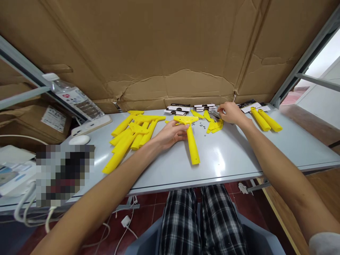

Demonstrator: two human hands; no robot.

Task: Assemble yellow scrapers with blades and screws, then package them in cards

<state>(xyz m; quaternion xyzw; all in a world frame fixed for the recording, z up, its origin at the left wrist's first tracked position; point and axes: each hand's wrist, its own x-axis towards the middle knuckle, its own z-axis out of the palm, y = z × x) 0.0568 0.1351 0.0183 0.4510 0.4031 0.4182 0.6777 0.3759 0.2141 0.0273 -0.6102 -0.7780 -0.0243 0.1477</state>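
My left hand (172,134) is closed around the neck of a yellow T-shaped plastic scraper handle (193,147), whose grip end points toward me. Farther right, my right hand (230,112) has its fingers pinched together at some flat grey metal pieces (214,114); whether one is between the fingertips is hidden. Small yellow flat plastic parts (216,125) lie just below that hand. Tiny metal screws (202,126) are scattered between the two hands. A pile of similar yellow handles (122,150) rests left of my left hand.
Folded black-and-white cards (177,109) line the back by the cardboard wall (170,46). Two yellow tubes (261,119) lie at the right. At the left are a water bottle (77,99), a white power strip (91,125), a white mouse (79,140) and cables.
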